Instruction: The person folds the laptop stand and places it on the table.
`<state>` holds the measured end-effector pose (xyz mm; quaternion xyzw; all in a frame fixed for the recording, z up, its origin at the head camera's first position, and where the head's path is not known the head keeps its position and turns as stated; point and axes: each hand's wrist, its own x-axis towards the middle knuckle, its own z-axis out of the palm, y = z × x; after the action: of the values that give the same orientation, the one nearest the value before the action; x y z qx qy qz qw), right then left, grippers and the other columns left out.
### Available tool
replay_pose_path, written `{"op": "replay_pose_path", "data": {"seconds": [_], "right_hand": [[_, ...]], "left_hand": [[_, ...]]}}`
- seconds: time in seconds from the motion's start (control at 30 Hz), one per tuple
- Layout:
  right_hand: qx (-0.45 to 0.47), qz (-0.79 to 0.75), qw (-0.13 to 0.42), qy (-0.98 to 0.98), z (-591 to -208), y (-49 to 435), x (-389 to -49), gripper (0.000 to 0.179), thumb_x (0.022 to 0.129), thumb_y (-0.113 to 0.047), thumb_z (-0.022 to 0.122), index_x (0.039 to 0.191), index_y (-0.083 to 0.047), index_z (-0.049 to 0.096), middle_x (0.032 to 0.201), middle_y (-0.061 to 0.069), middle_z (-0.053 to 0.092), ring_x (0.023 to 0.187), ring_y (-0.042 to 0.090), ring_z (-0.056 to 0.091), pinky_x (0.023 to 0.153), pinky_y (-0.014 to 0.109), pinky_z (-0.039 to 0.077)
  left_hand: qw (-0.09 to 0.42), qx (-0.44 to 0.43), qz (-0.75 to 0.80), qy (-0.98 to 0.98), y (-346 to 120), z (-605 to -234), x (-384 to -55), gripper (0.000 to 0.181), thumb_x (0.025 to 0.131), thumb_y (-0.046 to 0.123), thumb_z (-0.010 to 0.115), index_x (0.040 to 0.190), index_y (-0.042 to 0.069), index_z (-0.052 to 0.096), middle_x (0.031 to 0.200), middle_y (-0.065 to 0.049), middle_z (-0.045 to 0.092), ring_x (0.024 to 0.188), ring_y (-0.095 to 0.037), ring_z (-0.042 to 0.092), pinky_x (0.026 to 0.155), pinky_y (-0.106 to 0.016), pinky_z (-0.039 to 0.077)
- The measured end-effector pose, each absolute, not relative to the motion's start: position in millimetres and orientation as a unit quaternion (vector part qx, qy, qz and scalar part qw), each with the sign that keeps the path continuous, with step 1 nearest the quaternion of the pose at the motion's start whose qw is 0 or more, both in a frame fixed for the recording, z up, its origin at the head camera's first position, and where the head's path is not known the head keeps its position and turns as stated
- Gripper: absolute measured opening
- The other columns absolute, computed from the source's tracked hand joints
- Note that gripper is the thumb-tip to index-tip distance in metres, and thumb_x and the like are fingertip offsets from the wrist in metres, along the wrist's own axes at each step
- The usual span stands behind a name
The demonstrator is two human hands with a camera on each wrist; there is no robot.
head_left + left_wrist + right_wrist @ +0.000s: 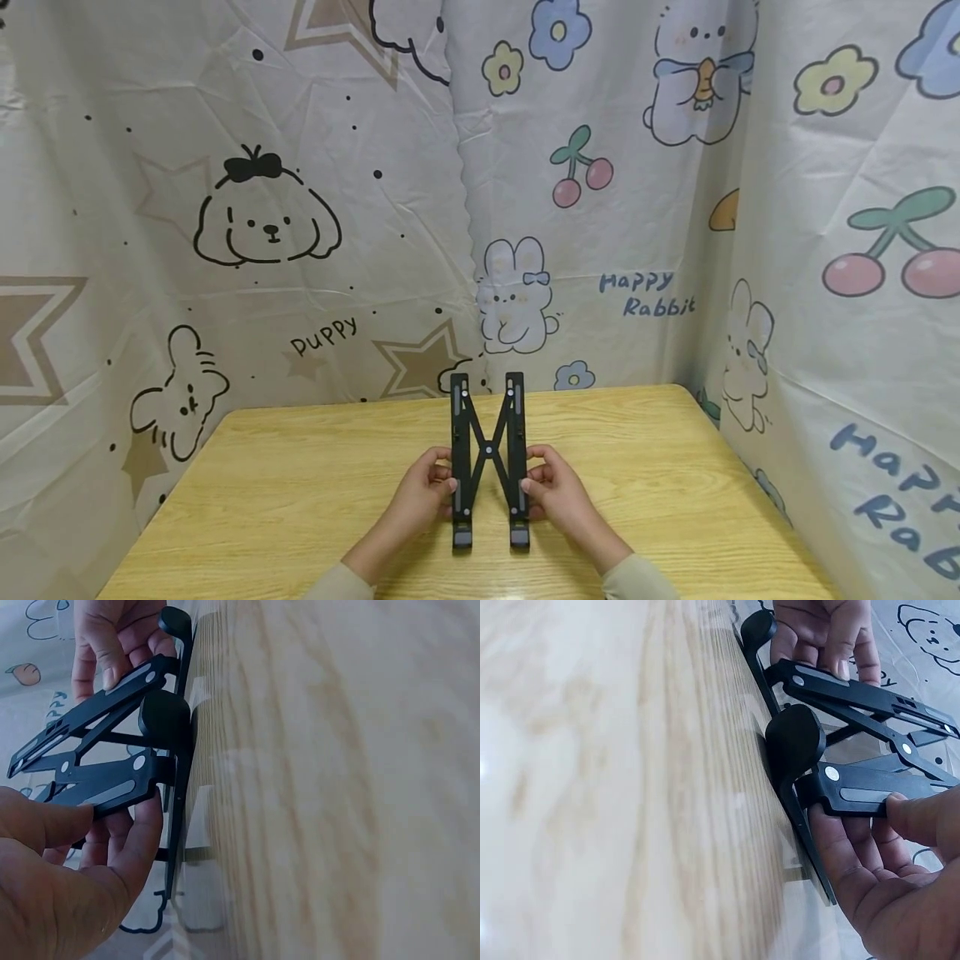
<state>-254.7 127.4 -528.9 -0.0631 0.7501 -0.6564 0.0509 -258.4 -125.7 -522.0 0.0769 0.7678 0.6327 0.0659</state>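
Note:
A black foldable laptop stand is partly spread on the table, its two long side bars joined by crossed struts that form an X. Its rounded front stops face the person. On the left bar, my left hand pinches the outer side, thumb on top and fingers underneath. My right hand grips the right bar the same way, its thumb on the grey pad strip. Both wrist views show the upper bars raised above the base legs, with the stand tilted up from the wood.
The wooden table extends to both sides of the stand and behind it. Cloth curtains with cartoon puppies, rabbits and cherries hang along the table's back and sides. Light sleeves cover the forearms at the front.

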Motion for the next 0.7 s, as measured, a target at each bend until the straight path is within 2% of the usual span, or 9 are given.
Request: {"op": "replay_pose_path", "data": {"seconds": [0.43,0.7], "right_hand": [[-0.070,-0.658,0.042,0.749,-529,114,-255,0.040,0.098,0.001,0.063,0.136,-0.009,0.053,0.094,0.014,0.062,0.076,0.023,0.066,0.060,0.046,0.061],[-0.073,-0.654,0.040,0.752,-532,112,-258,0.038,0.099,0.001,0.062,0.134,-0.009,0.053,0.092,0.011,0.058,0.073,0.020,0.059,0.059,0.041,0.060]], "left_hand": [[0.063,0.073,0.628,0.772,-115,-524,-263,0.033,0.101,-0.005,0.056,0.130,0.009,0.056,0.102,-0.014,0.059,0.085,-0.022,0.061,0.065,-0.041,0.062],[0.067,0.079,0.629,0.770,-111,-521,-262,0.032,0.101,-0.004,0.056,0.132,0.007,0.055,0.103,-0.016,0.060,0.087,-0.024,0.062,0.065,-0.042,0.062]]}}
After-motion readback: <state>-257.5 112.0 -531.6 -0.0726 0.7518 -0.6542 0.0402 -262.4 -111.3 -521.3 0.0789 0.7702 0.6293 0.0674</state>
